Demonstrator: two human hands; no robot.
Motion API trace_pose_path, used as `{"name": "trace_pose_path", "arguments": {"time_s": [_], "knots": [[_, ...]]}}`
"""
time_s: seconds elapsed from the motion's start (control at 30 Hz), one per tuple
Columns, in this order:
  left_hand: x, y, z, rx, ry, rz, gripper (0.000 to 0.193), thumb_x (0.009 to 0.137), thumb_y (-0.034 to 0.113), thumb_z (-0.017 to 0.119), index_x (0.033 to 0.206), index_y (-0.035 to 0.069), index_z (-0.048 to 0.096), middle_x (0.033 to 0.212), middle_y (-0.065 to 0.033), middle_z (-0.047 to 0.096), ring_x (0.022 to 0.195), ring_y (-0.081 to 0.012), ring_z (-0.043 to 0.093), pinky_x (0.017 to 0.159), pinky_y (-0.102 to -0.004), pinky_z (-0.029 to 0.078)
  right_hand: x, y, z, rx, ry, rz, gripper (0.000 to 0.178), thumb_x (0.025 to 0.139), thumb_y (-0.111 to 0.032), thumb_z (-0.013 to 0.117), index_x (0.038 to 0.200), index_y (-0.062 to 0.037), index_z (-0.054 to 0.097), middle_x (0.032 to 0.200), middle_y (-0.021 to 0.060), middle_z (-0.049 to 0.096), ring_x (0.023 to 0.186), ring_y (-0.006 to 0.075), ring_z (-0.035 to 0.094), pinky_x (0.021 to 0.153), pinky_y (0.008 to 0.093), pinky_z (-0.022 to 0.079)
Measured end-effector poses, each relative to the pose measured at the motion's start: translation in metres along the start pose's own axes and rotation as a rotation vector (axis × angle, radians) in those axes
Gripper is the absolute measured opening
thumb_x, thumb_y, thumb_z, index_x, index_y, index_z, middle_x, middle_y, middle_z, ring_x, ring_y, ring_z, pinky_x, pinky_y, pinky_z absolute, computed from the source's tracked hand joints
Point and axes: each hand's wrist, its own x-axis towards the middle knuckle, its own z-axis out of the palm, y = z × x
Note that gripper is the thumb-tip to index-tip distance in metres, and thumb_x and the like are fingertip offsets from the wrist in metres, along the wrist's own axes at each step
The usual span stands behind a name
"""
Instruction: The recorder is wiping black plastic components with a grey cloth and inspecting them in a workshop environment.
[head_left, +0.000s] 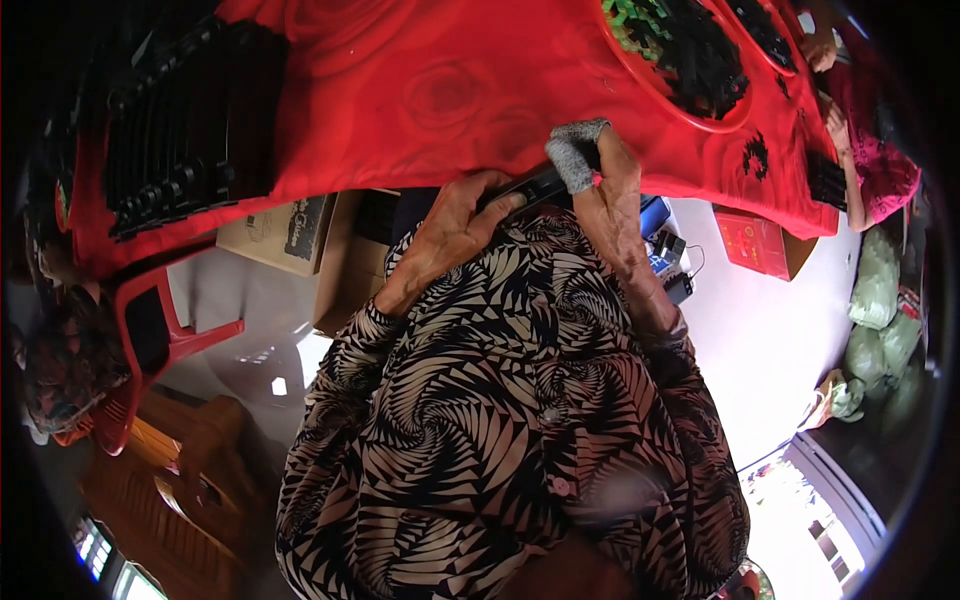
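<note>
Gripping black bar [541,187] | hands [458,218] clamped on it | long axis slants away rightward

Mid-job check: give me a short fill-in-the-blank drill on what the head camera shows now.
1. The long piece gripped by the left hand and right hand is coloured ____.
2. Grey finger covers are worn on the ____ hand.
3. The tablecloth is coloured ____.
4. The red-rimmed tray holds black pieces and some ____ ones.

Missing words: black; right; red; green.
</note>
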Motion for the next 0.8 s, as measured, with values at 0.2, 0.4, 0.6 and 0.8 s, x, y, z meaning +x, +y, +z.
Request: {"name": "trace_pose_path", "arguments": {"time_s": [0.2,0.4,0.6,0.8], "knots": [[-0.001,0.024,-0.013,0.151,-0.131,-0.033,0.03,0.091,0.025,0.065,0.108,-0.001,0.064,0.092,-0.0186,0.068,0.084,-0.0291,0.063,0.081,-0.0367,0.049,-0.003,0.001,-0.05,0.087,-0.497,0.266,0.029,0.081,0.007,0.062,0.11,0.0015,0.061,0.094,0.0059,0.066,0.086,0.0118,0.062,0.079,0.0265,0.051],[-0.005,0.009,-0.021,0.434,-0.136,0.069,0.043,0.09,0.039,0.065,0.115,0.004,0.062,0.106,-0.0142,0.067,0.102,-0.0325,0.058,0.092,-0.0407,0.047,0.0,-0.005,-0.053,0.014,-0.673,0.283,0.035,0.069,0.004,0.052,0.103,0.002,0.061,0.064,0.0102,0.059,0.046,0.0164,0.052,0.047,0.0329,0.045],[-0.009,0.009,-0.031,0.446,-0.165,0.131,0.042,0.092,0.04,0.062,0.11,0.002,0.063,0.096,-0.0161,0.066,0.096,-0.0317,0.058,0.087,-0.0418,0.047,0.008,-0.014,-0.037,-0.159,-0.693,0.124,0.025,0.067,-0.001,0.058,0.092,0.0033,0.061,0.067,0.021,0.06,0.058,0.0347,0.058,0.057,0.0411,0.044],[-0.014,0.017,-0.032,0.369,-0.203,0.052,0.035,0.093,0.033,0.062,0.105,0.001,0.065,0.089,-0.017,0.065,0.091,-0.0283,0.06,0.082,-0.0405,0.047,0.002,0.0,-0.027,-0.312,-0.737,0.099,0.029,0.068,0.004,0.057,0.096,0.0031,0.063,0.081,0.0173,0.068,0.073,0.0265,0.067,0.071,0.0367,0.051]]}}
